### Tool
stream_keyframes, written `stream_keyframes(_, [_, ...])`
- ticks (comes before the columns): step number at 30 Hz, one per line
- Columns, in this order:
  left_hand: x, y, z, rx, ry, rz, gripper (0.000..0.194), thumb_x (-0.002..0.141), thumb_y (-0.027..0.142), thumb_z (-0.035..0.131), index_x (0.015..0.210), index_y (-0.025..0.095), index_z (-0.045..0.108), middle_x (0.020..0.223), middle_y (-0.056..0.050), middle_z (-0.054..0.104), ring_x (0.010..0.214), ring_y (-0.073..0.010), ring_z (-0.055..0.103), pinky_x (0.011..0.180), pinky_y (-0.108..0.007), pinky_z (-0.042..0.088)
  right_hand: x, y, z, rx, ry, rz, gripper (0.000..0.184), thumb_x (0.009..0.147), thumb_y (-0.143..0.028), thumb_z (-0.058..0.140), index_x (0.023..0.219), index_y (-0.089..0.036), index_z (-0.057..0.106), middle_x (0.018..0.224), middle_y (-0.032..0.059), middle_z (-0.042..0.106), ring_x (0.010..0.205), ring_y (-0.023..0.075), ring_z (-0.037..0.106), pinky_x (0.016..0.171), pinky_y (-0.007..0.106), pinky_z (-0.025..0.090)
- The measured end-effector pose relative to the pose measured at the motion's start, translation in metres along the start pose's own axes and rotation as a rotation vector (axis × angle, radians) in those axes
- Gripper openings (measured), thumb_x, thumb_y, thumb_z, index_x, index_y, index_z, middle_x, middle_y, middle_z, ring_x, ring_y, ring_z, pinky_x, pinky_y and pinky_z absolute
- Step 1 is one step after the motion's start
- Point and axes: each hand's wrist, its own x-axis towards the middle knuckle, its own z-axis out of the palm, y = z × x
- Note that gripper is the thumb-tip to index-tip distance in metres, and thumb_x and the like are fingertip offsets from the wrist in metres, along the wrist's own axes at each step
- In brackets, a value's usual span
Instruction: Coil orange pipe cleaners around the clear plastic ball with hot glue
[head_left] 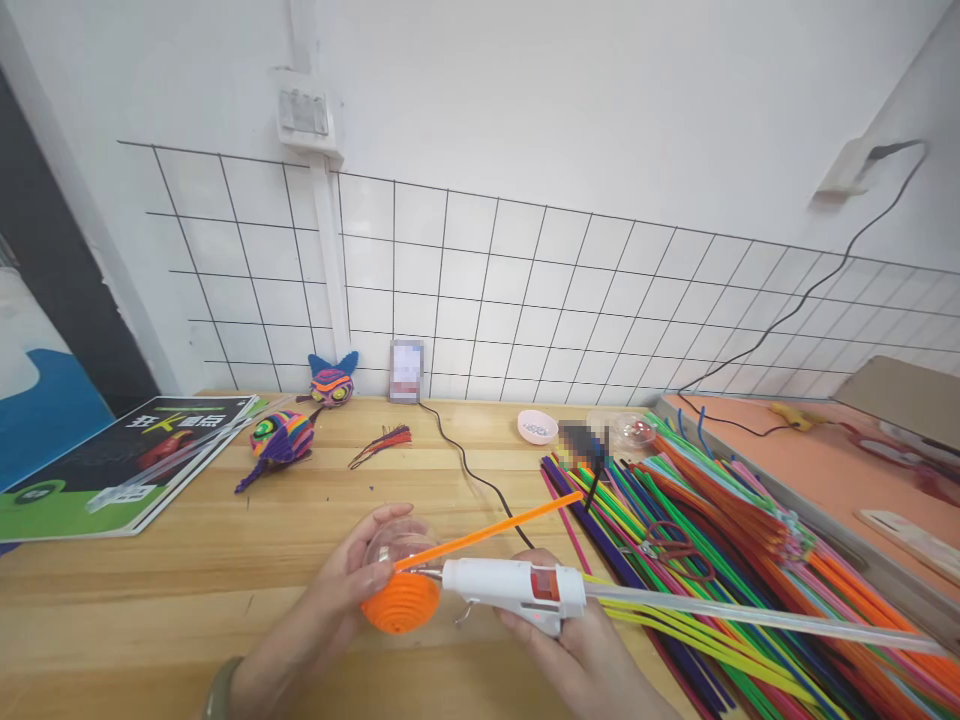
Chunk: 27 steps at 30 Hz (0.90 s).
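My left hand (356,570) is closed around a clear plastic ball (397,535). Orange pipe cleaner is coiled in rows over the ball's lower part (401,605). The loose end of the orange pipe cleaner (495,527) sticks out up and to the right, past my left thumb. A white hot glue gun (502,588) is gripped in my right hand (566,640), its nozzle at the edge of the orange coil. From the gun's back a long clear glue stick (750,612) runs to the right. Whether the nozzle touches the coil I cannot tell.
Many coloured pipe cleaners (675,510) and scissors (682,552) lie on the right. Two finished striped figures (281,440) and books (127,460) are at the left. A black cable (469,455) crosses the table (277,555); a pink bowl (537,427) stands behind.
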Motion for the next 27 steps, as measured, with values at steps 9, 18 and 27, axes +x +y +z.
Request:
stream_keyframes(9, [-0.0012, 0.0021, 0.0019, -0.037, 0.037, 0.003, 0.056, 0.058, 0.040, 0.082, 0.109, 0.023, 0.066, 0.110, -0.010, 0.069, 0.101, -0.0292, 0.062, 0.088, -0.038, 0.046, 0.0004, -0.0013, 0.0000, 0.015, 0.006, 0.009, 0.014, 0.091, -0.033, 0.050, 0.099, -0.023, 0.055, 0.091, 0.0040, 0.066, 0.084, 0.0203, 0.063, 0.076, 0.027, 0.050])
stream_keyframes(18, [-0.0015, 0.0027, 0.0025, -0.061, 0.021, -0.007, 0.056, 0.058, 0.039, 0.082, 0.109, 0.023, 0.066, 0.108, -0.009, 0.070, 0.101, -0.0285, 0.062, 0.087, -0.037, 0.046, 0.0001, -0.0021, 0.0002, 0.050, 0.013, 0.028, 0.014, 0.090, -0.033, 0.051, 0.099, -0.023, 0.055, 0.091, 0.0041, 0.067, 0.085, 0.0204, 0.064, 0.077, 0.027, 0.051])
stream_keyframes(27, [-0.0015, 0.0008, 0.0033, -0.033, 0.001, -0.017, 0.054, 0.060, 0.037, 0.081, 0.110, 0.023, 0.066, 0.109, -0.011, 0.071, 0.103, -0.0310, 0.062, 0.090, -0.039, 0.046, -0.0001, -0.0019, 0.0006, 0.043, 0.004, 0.020, 0.017, 0.090, -0.033, 0.051, 0.101, -0.022, 0.058, 0.094, 0.0055, 0.068, 0.089, 0.0218, 0.065, 0.080, 0.029, 0.052])
